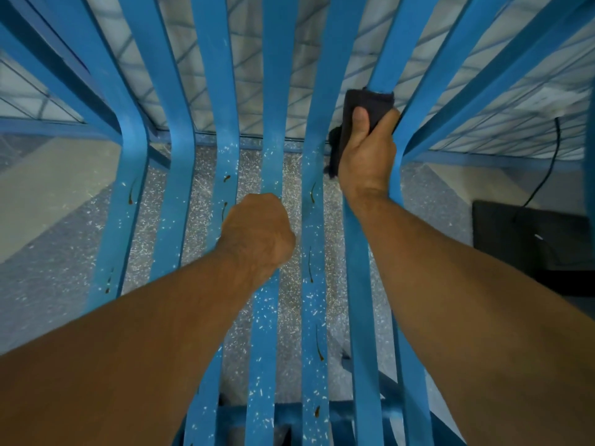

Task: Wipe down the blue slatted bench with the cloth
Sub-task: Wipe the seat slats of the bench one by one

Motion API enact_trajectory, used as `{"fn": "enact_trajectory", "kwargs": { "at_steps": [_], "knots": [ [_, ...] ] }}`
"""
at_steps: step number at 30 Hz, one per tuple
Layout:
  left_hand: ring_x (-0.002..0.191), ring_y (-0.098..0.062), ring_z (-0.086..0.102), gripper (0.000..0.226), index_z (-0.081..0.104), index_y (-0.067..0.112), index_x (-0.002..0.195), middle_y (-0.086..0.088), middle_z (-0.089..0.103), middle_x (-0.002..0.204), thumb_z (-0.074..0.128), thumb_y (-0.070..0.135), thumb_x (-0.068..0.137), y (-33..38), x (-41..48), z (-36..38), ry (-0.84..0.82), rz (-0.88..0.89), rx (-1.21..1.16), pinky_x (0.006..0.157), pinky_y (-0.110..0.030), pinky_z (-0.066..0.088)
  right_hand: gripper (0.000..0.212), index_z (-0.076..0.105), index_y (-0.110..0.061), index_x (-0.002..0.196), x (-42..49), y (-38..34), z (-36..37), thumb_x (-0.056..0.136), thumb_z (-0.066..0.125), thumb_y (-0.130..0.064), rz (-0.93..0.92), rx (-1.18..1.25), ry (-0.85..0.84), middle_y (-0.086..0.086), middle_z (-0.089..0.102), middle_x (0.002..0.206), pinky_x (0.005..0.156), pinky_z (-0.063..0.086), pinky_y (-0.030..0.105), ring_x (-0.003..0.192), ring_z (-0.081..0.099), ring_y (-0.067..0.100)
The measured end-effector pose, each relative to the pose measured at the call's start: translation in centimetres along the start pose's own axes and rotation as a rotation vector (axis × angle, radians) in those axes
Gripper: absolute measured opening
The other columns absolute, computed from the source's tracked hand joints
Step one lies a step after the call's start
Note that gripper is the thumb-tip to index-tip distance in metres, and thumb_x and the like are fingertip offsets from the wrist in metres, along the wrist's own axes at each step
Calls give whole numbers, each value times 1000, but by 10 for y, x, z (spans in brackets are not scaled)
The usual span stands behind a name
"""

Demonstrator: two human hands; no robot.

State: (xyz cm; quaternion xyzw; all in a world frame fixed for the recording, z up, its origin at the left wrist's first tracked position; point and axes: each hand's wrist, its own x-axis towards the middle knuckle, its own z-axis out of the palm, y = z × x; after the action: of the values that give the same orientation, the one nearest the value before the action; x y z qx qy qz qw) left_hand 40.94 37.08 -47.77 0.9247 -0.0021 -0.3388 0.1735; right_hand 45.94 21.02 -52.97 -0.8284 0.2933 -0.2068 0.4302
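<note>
Reaches from lower left, left hand (257,233) curled into a fist at centre. Grips cloth (373,98) in right hand (367,157) just right of centre, thumb on top.

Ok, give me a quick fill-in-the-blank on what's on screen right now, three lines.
1. The right hand grips the dark ___ round a slat.
2. The left hand is curled into a ___ on a middle slat.
3. The bench is painted ___.
Missing words: cloth; fist; blue.
</note>
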Motion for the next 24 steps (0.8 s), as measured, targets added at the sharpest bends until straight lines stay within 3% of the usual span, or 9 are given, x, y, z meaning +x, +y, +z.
{"fn": "enact_trajectory", "kwargs": {
  "at_steps": [3, 6, 10, 13, 16, 19, 24],
  "knots": [
    [54, -11, 47, 30, 47, 12, 65, -1, 51, 67, 67, 14, 87, 1, 1, 0, -8, -9, 7, 40, -21, 34, 41, 47, -15, 115, -8, 7, -5, 101, 30, -50, 118, -94, -69, -13, 48, 75, 66, 40, 27, 66, 50, 10],
    [54, -11, 46, 31, 46, 11, 65, -1, 50, 67, 68, 14, 86, 3, 0, -3, -21, -22, 11, 40, -21, 34, 47, 54, -11, 112, -26, 14, -15, 102, 27, -49, 239, -274, -143, -7, 45, 72, 64, 33, 30, 61, 41, 12],
    [56, -14, 49, 28, 49, 8, 66, -3, 52, 69, 68, 13, 86, 6, -5, -5, -21, -29, 20, 40, -22, 36, 45, 55, -8, 111, -60, 12, -31, 103, 30, -45, 278, -372, -185, -4, 44, 73, 54, 30, 27, 60, 41, 13],
    [55, -14, 52, 26, 51, 7, 64, -4, 54, 67, 67, 8, 85, 7, -8, -7, -8, -30, 5, 38, -22, 36, 42, 51, -13, 112, -100, 13, -50, 102, 28, -47, 296, -376, -216, -6, 50, 76, 54, 39, 27, 65, 52, 15],
    [59, -16, 57, 21, 54, 5, 66, -6, 58, 69, 64, 4, 84, 8, -10, -9, -6, -24, -22, 44, -22, 46, 40, 48, -16, 112, -134, 18, -70, 101, 29, -50, 263, -428, -266, -8, 49, 77, 48, 31, 25, 62, 47, 8],
    [61, -17, 58, 18, 54, 5, 68, -6, 59, 72, 65, 3, 83, 9, -10, -9, -17, -21, -19, 47, -24, 48, 40, 48, -15, 114, -128, 20, -69, 101, 30, -49, 256, -436, -264, -7, 50, 78, 51, 33, 27, 63, 48, 11],
    [57, -15, 55, 21, 53, 6, 66, -5, 57, 69, 65, 6, 83, 7, -4, -7, -24, -18, 1, 41, -22, 41, 29, 44, -19, 101, -79, 15, -43, 103, 30, -44, 255, -366, -253, -14, 41, 68, 37, 25, 14, 56, 38, -2]
  ]
}}
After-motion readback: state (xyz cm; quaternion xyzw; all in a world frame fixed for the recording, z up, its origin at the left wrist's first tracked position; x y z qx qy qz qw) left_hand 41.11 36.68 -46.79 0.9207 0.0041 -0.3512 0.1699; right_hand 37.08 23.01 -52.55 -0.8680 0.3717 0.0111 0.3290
